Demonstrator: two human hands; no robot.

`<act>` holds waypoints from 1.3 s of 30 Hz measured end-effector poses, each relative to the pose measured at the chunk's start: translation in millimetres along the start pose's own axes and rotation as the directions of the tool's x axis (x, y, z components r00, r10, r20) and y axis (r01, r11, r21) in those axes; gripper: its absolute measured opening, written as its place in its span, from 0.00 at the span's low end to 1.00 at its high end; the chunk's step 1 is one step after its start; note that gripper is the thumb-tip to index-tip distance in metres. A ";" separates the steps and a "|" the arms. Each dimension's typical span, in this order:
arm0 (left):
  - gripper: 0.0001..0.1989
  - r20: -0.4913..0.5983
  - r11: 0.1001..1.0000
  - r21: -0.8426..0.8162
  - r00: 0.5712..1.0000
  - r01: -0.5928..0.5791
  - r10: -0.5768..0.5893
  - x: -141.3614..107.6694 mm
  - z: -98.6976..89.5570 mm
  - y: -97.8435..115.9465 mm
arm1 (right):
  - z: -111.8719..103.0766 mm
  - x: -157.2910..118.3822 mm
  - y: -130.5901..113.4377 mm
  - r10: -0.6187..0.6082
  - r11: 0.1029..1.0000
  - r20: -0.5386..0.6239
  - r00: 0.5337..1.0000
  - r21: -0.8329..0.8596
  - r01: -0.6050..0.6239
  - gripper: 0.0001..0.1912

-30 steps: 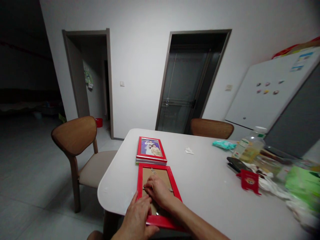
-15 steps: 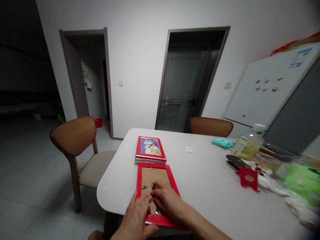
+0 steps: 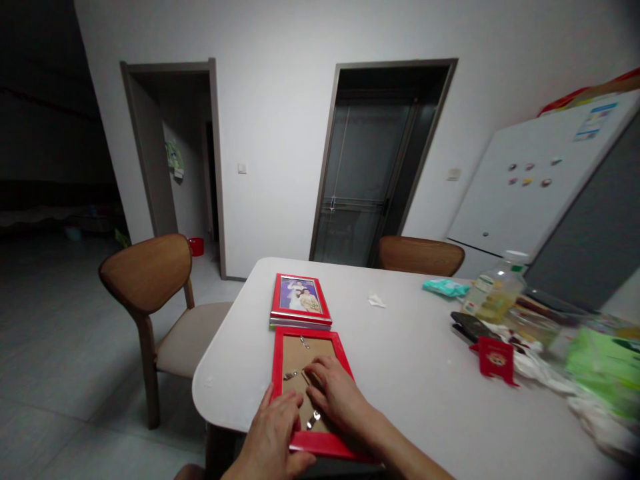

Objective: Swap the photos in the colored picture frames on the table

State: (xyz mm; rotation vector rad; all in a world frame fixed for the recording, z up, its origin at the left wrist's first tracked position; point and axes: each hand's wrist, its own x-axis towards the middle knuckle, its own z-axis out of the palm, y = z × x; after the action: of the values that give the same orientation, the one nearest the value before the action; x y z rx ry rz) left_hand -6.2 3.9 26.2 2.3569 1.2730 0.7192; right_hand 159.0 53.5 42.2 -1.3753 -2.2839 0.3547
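A red picture frame (image 3: 280, 350) lies face down at the near edge of the table, its brown backing board (image 3: 320, 348) held by small metal clips (image 3: 313, 419). My left hand (image 3: 275, 427) grips the frame's lower left corner, thumb at the front edge and fingers over the backing. My right hand (image 3: 335, 393) rests on the middle of the backing, its fingers bent around a small spot there; what lies between them is hard to make out. Just beyond, a red framed photo (image 3: 303, 297) of people sits face up on top of another frame.
On the white table (image 3: 400, 373) lie a scrap of white paper (image 3: 376, 301), a teal packet (image 3: 445, 287), a bottle (image 3: 495, 287), a dark object (image 3: 470, 327), a red card-like item (image 3: 496, 360) and green plastic (image 3: 600, 367). Wooden chairs (image 3: 150, 270) stand left and behind.
My right fingers have shifted slightly on the backing and the lower clip shows more. The left hand stays on the frame's corner. The view has moved a little.
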 end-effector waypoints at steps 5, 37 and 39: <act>0.20 0.024 1.000 -0.010 1.000 0.015 -0.015 1.0 -3.9 2.8 | 3.2 8.0 -2.6 0.013 0.997 -0.007 1.000 -0.078 -0.013 0.11; 0.22 0.027 0.999 0.038 1.000 -0.003 0.002 0.2 -0.3 -2.0 | -4.3 -29.8 -4.3 -0.021 0.999 0.089 0.996 0.039 0.018 0.15; 0.22 0.038 0.999 0.054 0.999 -0.005 0.003 0.2 -2.4 1.3 | -5.3 -36.3 -3.5 -0.013 0.999 0.057 0.998 0.038 0.011 0.13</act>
State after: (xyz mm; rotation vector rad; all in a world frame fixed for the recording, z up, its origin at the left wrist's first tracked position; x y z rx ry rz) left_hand -6.6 3.6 28.9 2.4046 1.2879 0.6465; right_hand 173.5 19.8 39.5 -1.3483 -2.3189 0.4366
